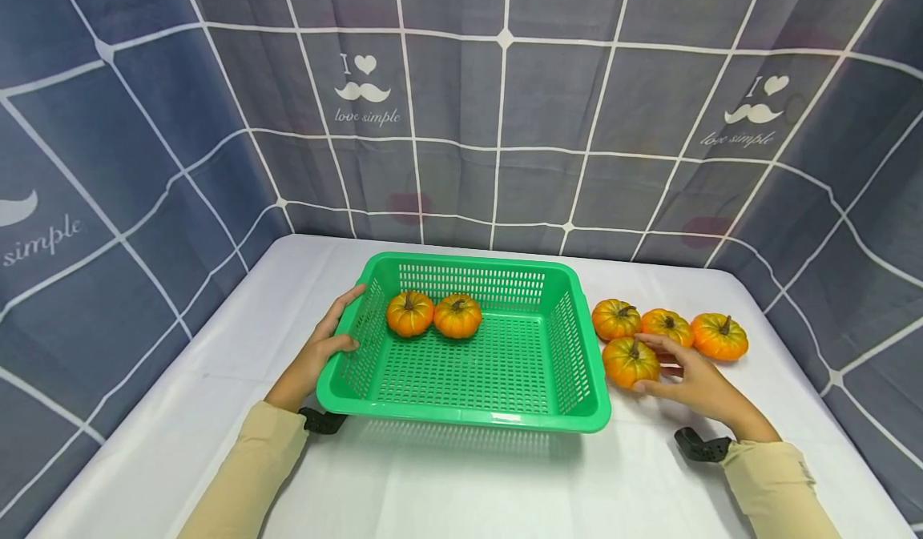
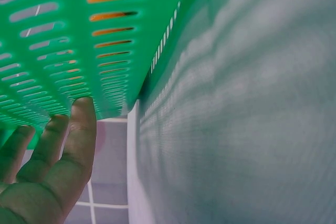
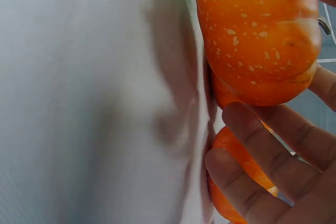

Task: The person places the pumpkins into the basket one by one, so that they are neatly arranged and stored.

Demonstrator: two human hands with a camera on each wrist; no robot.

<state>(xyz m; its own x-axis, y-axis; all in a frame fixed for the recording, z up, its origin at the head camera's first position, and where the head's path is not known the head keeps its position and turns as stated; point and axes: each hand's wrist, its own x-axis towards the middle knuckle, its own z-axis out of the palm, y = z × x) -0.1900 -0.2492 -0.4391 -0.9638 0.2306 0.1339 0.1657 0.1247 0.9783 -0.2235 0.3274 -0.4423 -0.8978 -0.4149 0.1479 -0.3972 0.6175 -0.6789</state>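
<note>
My left hand point(image 1: 322, 355) grips the left rim of a green plastic basket point(image 1: 461, 423), its thumb over the rim and its fingers along the outside. In the left wrist view, fingertips point(image 2: 81, 111) touch the slotted basket wall point(image 2: 63, 72). Inside the basket, two small orange pumpkins point(image 1: 410, 314) sit side by side at the back left. At the basket's right side, my right hand point(image 1: 688, 379) holds another small pumpkin point(image 1: 630, 363) between thumb and fingers. The right wrist view shows this pumpkin point(image 3: 257, 40) close up, its underside speckled.
Behind the held pumpkin, three more stand in a row: a left one point(image 1: 615, 319), a middle one point(image 1: 667, 327) and a right one point(image 1: 719, 336). A white cloth point(image 1: 461, 491) covers the table. Grey checked curtains point(image 1: 454, 178) enclose its back and sides.
</note>
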